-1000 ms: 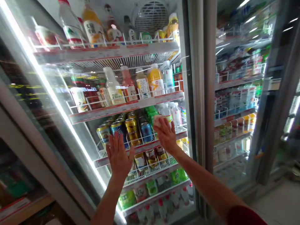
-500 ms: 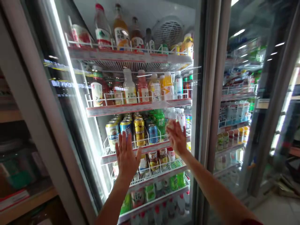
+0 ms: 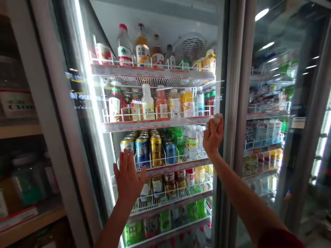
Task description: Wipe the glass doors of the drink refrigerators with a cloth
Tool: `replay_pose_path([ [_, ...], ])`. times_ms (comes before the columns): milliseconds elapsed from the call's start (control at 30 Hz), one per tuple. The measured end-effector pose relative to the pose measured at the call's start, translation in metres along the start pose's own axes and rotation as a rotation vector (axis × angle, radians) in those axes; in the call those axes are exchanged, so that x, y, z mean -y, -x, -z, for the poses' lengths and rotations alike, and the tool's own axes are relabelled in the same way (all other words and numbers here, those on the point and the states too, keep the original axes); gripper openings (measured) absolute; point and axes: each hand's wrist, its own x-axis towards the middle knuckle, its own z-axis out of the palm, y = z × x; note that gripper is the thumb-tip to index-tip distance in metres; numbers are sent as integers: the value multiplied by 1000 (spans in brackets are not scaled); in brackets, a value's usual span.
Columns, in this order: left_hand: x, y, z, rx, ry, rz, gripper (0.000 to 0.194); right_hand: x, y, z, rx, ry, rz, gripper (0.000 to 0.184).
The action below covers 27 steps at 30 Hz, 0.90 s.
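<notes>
A glass fridge door point(image 3: 165, 13) stands in front of me, with shelves of drinks behind it. My left hand point(image 3: 128, 179) is spread flat at the glass, in front of the lower left shelves; whether the palm fully touches cannot be seen. Up at the right side of the pane, close to the metal frame point(image 3: 234, 103), my right hand point(image 3: 213, 136) is closed around a crumpled pale cloth point(image 3: 218, 119). The fingers hide most of the cloth. Seen past my hands are a gold can point(image 3: 156, 150), a blue can point(image 3: 142, 151) and a green bottle point(image 3: 178, 136).
Several bottles, such as a red-capped one point(image 3: 125, 48), line the upper shelves. Another glass door point(image 3: 271, 86) with drinks is at the right. On the left, a wooden shelf point(image 3: 28, 220) holds dim jars.
My right hand has moved up and to the right with the cloth, toward the door frame. My left hand stays flat, slightly lower and further left. The view has shifted a little.
</notes>
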Motion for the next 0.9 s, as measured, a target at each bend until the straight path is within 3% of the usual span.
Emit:
replay_pose_path([
  [67,2,-8,3,-15,-21,-13,74,3,-7,-4,5,-1,-49,51],
  [200,2,-27,3,-52,-40,-42,71,24,0,-4,347,-76,413,50],
  [233,2,-32,3,-54,-40,-41,70,24,-2,-2,376,-69,443,49],
  [267,2,-35,3,-52,-38,-39,69,21,-6,-1,350,-48,383,47],
  [367,5,-43,2,-26,-26,-27,67,13,-22,0,108,37,-52,43],
  [400,5,-44,2,-21,-20,-24,67,15,-25,-1,67,41,-111,43],
  [433,6,-45,1,-21,-14,-20,66,19,-25,-2,76,25,-77,43],
  [567,8,-43,1,-35,-3,-18,67,36,-14,-3,349,-93,483,45],
  [600,9,-43,1,-38,-2,-24,67,35,-15,-3,358,-94,511,45],
  [633,10,-43,2,-38,-1,-32,67,31,-19,-4,321,-80,451,46],
  [733,12,-47,6,-48,-4,-51,66,25,-38,-10,102,-20,56,48],
  [767,12,-49,8,-47,-10,-51,66,30,-40,-13,71,-18,-2,48],
  [833,13,-55,12,-40,-26,-40,65,49,-37,-16,130,-52,120,50],
  [900,14,-59,15,-22,-44,-30,63,70,-26,-17,279,-111,448,51],
])
